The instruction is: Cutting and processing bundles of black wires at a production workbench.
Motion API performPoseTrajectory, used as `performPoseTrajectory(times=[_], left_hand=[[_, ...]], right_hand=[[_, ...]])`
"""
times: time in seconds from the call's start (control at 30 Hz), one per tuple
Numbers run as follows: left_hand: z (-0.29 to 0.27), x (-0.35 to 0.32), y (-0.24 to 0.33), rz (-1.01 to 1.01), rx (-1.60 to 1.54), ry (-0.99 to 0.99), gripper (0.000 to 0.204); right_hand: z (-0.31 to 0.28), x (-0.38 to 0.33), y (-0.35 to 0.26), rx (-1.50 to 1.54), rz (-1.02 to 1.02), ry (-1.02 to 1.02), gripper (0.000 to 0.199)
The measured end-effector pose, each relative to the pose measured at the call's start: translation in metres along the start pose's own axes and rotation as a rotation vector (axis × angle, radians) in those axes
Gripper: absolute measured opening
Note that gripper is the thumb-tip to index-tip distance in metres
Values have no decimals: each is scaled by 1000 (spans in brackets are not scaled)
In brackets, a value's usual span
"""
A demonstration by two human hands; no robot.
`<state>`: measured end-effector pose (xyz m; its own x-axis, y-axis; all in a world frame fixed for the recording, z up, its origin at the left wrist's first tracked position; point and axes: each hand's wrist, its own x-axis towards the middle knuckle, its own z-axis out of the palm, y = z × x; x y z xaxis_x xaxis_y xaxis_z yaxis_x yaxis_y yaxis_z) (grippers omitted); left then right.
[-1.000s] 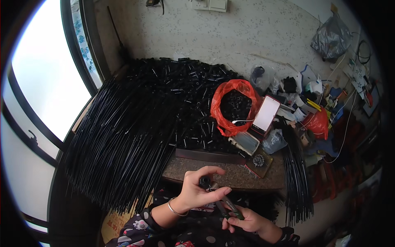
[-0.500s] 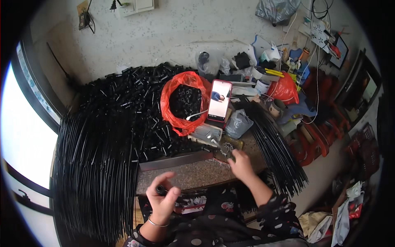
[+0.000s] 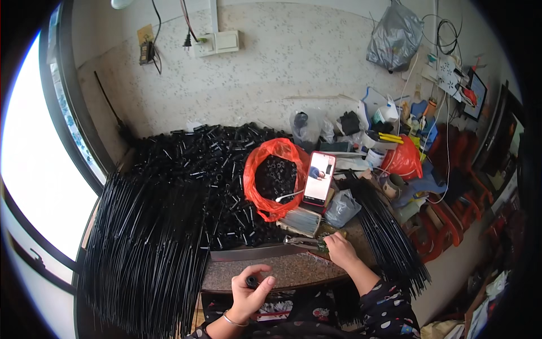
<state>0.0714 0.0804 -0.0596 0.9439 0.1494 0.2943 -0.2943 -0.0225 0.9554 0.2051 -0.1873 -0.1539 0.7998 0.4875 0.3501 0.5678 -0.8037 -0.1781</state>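
Left hand (image 3: 250,289) raised just below the near edge of the speckled stone slab (image 3: 282,270), fingers curled with thumb and forefinger pinched shut on a small black cap-like piece (image 3: 252,281), probably one of the plastic fittings, though too small to tell for sure. Right hand (image 3: 340,249) resting on the slab's far right corner, fingers folded over the handles of metal pliers (image 3: 302,243) lying flat along the slab's back edge, green grip at the fingertips. Bare slab surface between the two hands, the only open stretch on the work surface. Hemmed in on the left by a wide fan of long black rods (image 3: 144,248) spilling over the table edge, on the right by a narrower bundle of black rods (image 3: 389,237) slanting toward the floor. Behind the slab, a heap of short black tube pieces (image 3: 209,169), an orange plastic bag (image 3: 274,178) of black parts, and a phone (image 3: 319,178) propped upright just beside the bag.
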Motion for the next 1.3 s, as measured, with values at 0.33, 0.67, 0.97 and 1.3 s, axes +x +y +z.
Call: performPoseTrajectory(times=[0.33,0.67,0.97,1.3], left_hand=[[-4,-14,11,17,39,-64,17],[-9,-23,17,59,63,-72,17],[-2,-18,11,80,58,-110,16],[18,-5,10,103,96,-167,39]], right_hand=[[-7,-5,-2,114,161,56,13],[-2,-5,-2,-8,-59,-31,19],[13,-9,13,245,308,175,28],[-51,1,-105,1692,534,228,18]])
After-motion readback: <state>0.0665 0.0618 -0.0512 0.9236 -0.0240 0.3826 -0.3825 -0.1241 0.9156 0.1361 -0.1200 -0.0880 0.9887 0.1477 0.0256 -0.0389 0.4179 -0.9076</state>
